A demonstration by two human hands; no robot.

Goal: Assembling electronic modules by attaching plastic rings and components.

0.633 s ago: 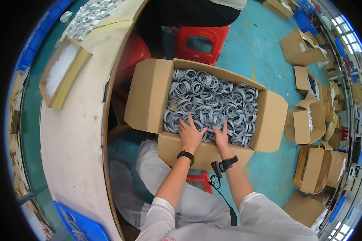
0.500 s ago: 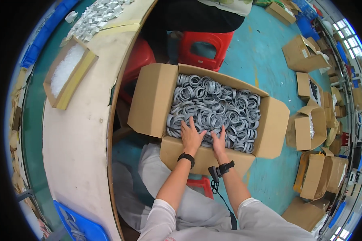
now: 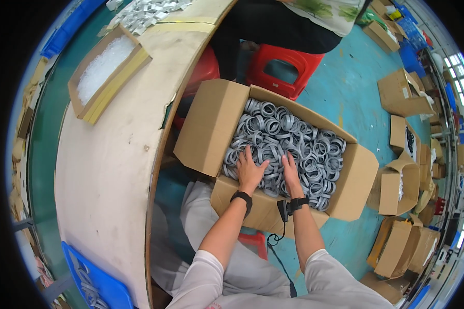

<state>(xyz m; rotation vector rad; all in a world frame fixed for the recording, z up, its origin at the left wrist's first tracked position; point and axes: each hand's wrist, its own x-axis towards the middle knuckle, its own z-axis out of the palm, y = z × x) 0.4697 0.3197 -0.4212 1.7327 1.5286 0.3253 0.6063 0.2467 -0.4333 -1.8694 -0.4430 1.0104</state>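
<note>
A cardboard box (image 3: 357, 183) with its flaps folded out is filled with loose grey rings (image 3: 314, 157). My left hand (image 3: 249, 174) rests on the rings near the box's close side, its fingers spread and touching them. To its right, my right hand (image 3: 292, 177) dips among the rings with fingers stretched out and thumb apart. Neither hand has a ring visibly gripped, though some fingertips are partly hidden between rings. Both wrists wear black bands, and a small black device with a cable hangs from the right one.
On my left runs a pale worktable (image 3: 105, 180), bearing a carton of clear plastic pieces (image 3: 105, 67) and a pile of small white pieces (image 3: 154, 14). A blue tray (image 3: 108, 278) holds grey rings. Red stools (image 3: 307, 62) and a seated person are beyond; several cartons (image 3: 402, 193) line the right.
The view has shifted, so the table and box appear turned slightly clockwise. My right hand has shifted a little among the rings; both hands stay in the box.
</note>
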